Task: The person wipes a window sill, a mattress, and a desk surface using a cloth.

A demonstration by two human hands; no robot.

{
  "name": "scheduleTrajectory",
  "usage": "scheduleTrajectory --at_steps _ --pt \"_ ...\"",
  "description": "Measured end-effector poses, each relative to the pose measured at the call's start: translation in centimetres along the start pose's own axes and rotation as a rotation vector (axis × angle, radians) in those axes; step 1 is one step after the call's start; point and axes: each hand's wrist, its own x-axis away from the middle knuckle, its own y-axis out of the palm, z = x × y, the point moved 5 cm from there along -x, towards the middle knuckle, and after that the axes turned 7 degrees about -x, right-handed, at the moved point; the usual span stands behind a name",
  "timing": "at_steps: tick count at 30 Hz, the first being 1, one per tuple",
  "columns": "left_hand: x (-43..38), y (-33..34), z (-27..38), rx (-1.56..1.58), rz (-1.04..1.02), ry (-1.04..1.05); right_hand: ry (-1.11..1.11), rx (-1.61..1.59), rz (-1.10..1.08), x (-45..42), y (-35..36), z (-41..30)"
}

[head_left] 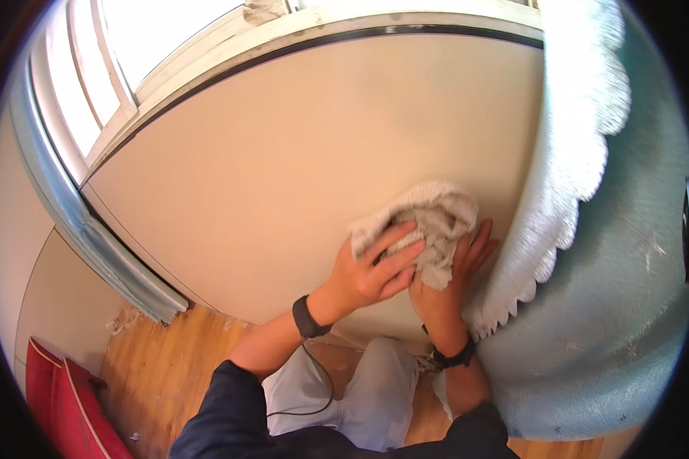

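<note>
A crumpled off-white cloth [445, 209] is bunched between my hands, close to a broad beige panel [298, 155] below the window. My left hand [370, 269] grips the cloth from the left, with its fingers spread over the folds. On the other side, my right hand [442, 292] has the cloth between thumb and fingers; its fingertips stick out to the right, and its thumb is hidden under a fold. Both wrists carry dark bands.
A silvery-blue curtain [603, 321] with a scalloped edge hangs close by my right hand. Another curtain [86, 229] is gathered at the left. The window frame [218, 72] runs above the panel. Red upholstered furniture [63, 396] stands on the wood-look floor [161, 350] at lower left.
</note>
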Motion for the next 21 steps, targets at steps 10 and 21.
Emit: scheduleTrajectory --at_steps 10,21 --pt "8.0 -4.3 -4.0 0.024 -0.239 0.024 0.076 -0.089 -0.099 5.2 5.5 -2.9" --pt "12.3 -11.5 -8.9 -0.051 -0.046 -0.262 0.006 0.033 -0.118 6.0 12.6 -12.0"
